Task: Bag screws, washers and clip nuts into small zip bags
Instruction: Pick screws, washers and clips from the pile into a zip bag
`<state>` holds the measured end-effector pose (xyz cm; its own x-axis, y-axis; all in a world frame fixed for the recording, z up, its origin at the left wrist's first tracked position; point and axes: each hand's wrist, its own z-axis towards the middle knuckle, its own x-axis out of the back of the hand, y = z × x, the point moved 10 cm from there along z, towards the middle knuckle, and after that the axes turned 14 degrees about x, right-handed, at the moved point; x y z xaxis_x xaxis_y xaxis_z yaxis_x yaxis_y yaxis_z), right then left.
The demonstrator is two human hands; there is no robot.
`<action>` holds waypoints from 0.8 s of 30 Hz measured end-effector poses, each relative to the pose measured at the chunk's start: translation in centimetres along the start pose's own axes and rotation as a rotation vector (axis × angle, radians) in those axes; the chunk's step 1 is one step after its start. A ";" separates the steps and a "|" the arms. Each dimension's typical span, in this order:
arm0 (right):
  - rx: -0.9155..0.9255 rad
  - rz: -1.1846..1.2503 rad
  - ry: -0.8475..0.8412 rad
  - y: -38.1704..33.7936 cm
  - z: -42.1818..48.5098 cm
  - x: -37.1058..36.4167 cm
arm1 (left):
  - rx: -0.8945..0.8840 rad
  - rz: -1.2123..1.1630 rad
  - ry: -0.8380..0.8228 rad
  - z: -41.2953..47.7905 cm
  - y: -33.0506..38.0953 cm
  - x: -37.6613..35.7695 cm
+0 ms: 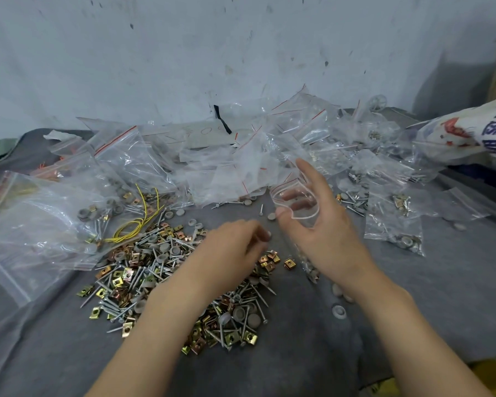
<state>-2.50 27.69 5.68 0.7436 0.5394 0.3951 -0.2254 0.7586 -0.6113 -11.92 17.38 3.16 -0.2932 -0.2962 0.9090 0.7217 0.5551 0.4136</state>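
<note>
Gripping a crinkly clear zip bag (297,206) in the right hand (324,227), mouth rounded open. Hovering the left hand (235,247), curled, blurred, over the spiky metal pile (155,282); cannot tell if pinching.

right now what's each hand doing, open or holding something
Left hand: curled over the parts, blurred; cannot tell.
Right hand: holds a small zip bag.

Small packing workshop: stained wall (184,53) behind a cloth-covered desk (455,296) heaped with zip bags (241,167) and loose screws (155,267).
</note>
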 end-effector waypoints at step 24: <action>0.004 0.018 -0.014 0.2 -0.1 -0.1 | -0.009 0.222 -0.047 -0.3 0.3 -2.6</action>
<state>-2.53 27.74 5.47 0.7304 0.5579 0.3941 -0.2410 0.7504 -0.6155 -10.79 18.12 0.88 -0.1554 -0.1311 0.9791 0.7770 0.5958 0.2031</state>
